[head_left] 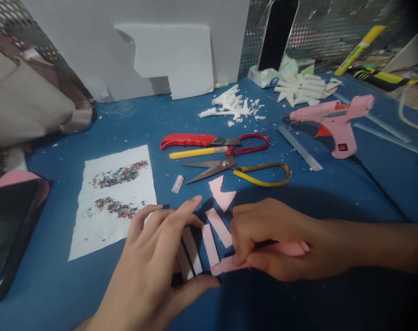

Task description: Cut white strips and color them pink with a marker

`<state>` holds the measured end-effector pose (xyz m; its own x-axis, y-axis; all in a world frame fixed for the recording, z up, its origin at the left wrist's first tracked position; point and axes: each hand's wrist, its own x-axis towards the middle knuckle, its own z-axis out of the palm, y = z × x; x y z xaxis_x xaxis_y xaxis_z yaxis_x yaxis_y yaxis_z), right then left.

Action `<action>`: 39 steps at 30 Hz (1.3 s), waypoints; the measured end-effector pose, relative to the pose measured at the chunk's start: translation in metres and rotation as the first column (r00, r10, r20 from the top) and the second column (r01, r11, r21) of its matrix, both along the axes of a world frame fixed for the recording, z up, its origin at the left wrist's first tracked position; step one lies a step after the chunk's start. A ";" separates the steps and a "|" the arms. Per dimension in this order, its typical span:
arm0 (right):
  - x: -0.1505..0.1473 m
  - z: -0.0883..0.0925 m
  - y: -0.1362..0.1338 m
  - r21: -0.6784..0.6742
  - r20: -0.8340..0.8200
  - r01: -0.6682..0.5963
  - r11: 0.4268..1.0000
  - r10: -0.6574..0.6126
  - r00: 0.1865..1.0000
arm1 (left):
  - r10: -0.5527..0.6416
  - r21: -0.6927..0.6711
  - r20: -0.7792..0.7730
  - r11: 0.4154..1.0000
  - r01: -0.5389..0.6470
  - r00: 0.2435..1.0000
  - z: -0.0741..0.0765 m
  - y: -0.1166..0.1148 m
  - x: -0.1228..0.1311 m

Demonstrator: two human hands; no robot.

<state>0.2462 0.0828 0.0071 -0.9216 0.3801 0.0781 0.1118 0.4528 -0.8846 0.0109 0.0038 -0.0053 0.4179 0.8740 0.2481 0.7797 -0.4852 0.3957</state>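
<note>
My left hand (153, 257) is bent over a dark piece with pale strips (191, 250), its thumb and fingers gripping opposite ends; most of the piece is under the palm. In my right hand (274, 239) is a long, slim pink item (229, 264), pinched between thumb and fingers. Its exact kind is unclear, and its tip touches the lower end of a pink strip (210, 243) beside the left thumb. A second pink strip (219, 227) lies just right of that one. Above them is an angular pink scrap (222, 193).
Scissors with yellow and red handles (226, 163) and a red-handled cutter (188, 140) lie beyond the hands. A pink glue gun (336, 117) rests right, its cord trailing forward. Left are a paper with glitter flakes (81, 220) and a phone (12, 230). White scraps (232, 103) lie behind.
</note>
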 end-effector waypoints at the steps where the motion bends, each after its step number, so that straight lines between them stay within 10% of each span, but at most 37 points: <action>1: 0.000 0.000 0.000 0.002 0.004 -0.003 1.000 0.003 1.000 | -0.004 0.004 -0.006 1.000 0.004 1.000 0.001 0.000 0.000; 39: 0.006 -0.004 0.002 -0.099 -0.058 0.028 0.995 -0.034 0.998 | -0.057 0.097 -0.093 0.993 0.066 0.994 0.001 -0.001 -0.001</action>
<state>0.2519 0.0846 0.0035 -0.9040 0.4173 0.0933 0.0705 0.3606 -0.9301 0.0101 0.0026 -0.0038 0.4946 0.8187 0.2919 0.7776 -0.5668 0.2722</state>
